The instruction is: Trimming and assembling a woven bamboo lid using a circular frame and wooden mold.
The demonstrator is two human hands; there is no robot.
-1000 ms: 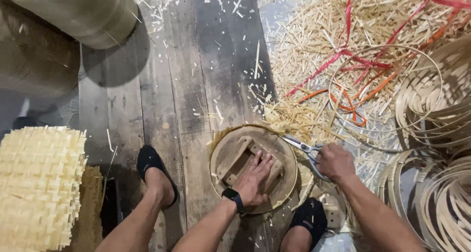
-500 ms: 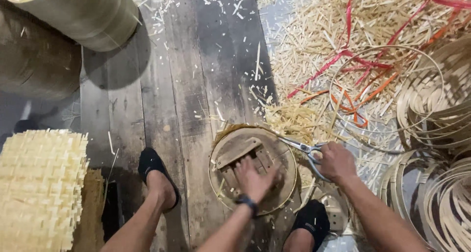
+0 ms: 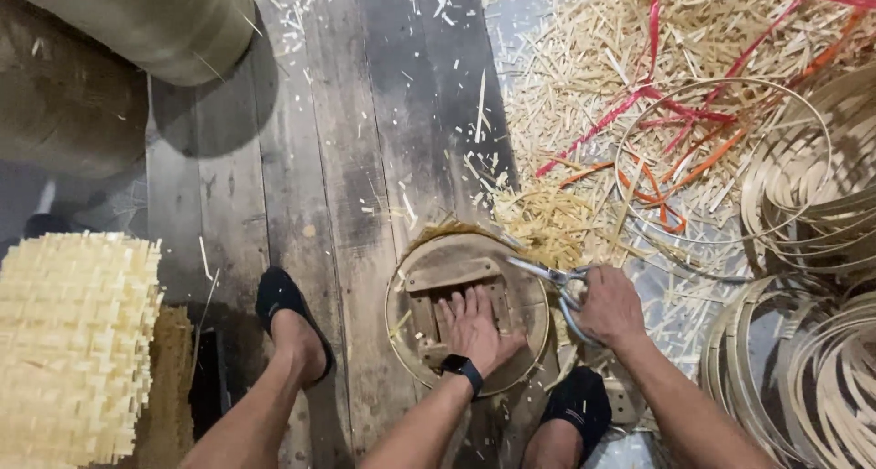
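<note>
While the left hand (image 3: pixel 476 328) presses flat, fingers spread, on the round bamboo lid (image 3: pixel 467 311) lying on the plank floor (image 3: pixel 301 159) between both feet, the right hand (image 3: pixel 610 307) has its grip clenched on scissors (image 3: pixel 547 274) at the lid's right rim. Best keep the lid pinned, snip close to the rim.
</note>
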